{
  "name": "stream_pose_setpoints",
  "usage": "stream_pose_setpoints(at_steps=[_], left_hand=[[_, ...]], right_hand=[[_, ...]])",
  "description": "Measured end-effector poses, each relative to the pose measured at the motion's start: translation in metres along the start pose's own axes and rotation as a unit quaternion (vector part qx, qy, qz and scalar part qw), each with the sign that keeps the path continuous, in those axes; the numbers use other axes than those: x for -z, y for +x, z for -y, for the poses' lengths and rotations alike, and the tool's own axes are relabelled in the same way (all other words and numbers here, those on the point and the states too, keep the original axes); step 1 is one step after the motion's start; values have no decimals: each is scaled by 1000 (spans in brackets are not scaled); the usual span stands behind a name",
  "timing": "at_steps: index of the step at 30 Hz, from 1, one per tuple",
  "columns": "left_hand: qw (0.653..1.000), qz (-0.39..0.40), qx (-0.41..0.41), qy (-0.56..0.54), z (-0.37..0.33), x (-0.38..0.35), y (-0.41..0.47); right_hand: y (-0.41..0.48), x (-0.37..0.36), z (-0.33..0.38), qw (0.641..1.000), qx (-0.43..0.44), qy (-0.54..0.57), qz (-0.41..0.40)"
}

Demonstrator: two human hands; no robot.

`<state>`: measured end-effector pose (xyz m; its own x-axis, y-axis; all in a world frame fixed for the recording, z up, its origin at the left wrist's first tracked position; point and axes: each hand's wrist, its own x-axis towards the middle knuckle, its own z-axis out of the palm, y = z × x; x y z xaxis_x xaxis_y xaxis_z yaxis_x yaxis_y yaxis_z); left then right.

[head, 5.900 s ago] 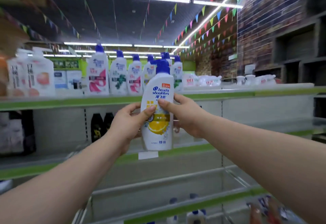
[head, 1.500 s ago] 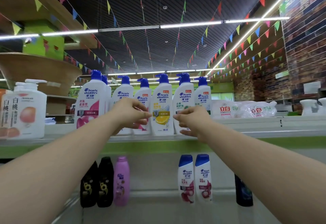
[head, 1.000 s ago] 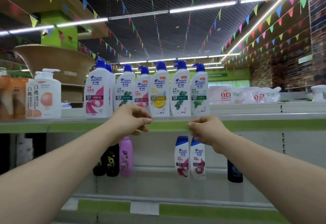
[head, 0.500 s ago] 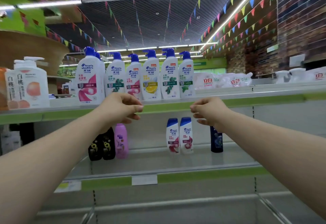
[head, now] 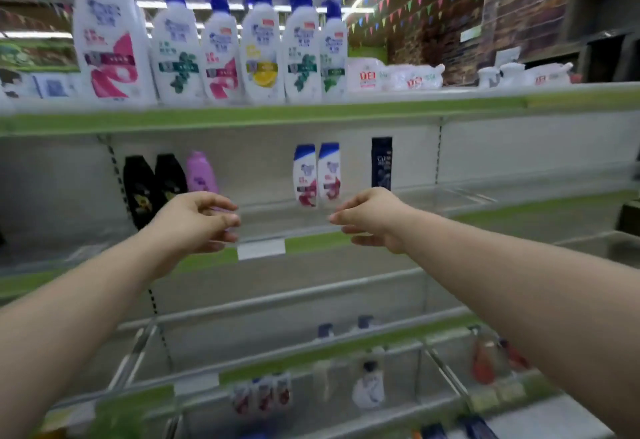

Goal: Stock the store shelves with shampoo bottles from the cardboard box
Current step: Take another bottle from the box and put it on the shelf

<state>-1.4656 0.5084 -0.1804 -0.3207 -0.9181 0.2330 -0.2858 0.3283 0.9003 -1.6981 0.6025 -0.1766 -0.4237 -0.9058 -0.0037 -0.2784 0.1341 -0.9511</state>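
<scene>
Several white pump shampoo bottles with blue caps stand in a row on the top shelf [head: 311, 111]; the yellow-label bottle [head: 262, 54] is among them, fourth from the left. My left hand [head: 197, 222] and my right hand [head: 370, 219] hang in front of the second shelf, well below that row. Both hold nothing, fingers loosely curled. The cardboard box is out of view.
On the second shelf stand two black bottles [head: 152, 186], a pink bottle [head: 201, 172], two small white shampoo bottles [head: 317, 174] and a dark blue bottle [head: 381, 163]. White refill pouches [head: 398, 75] lie on the top shelf at right. Lower shelves hold a few bottles.
The yellow-label bottle I held earlier now stands in the top-shelf row. Both hands have come down and away from it, empty, and my view has tilted down.
</scene>
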Motion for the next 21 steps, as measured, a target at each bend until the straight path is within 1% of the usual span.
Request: stream_pose_setpoints(at_steps=[5,9,16,21], left_hand=[[997,45,62,-18,63,-37,-18],[991,69,116,-15,102,-68,-36],[979,59,191,-41,164,-124,-62],[959,77,267,-52,234,-174,-93]], right_hand=[[-13,-12,-54,998,-62,-13,-3],[-14,-21,-92,995,-94,-22,13],[1,-43,-169,987,-151,-10,58],[4,-59,-262,974,-209,0,86]])
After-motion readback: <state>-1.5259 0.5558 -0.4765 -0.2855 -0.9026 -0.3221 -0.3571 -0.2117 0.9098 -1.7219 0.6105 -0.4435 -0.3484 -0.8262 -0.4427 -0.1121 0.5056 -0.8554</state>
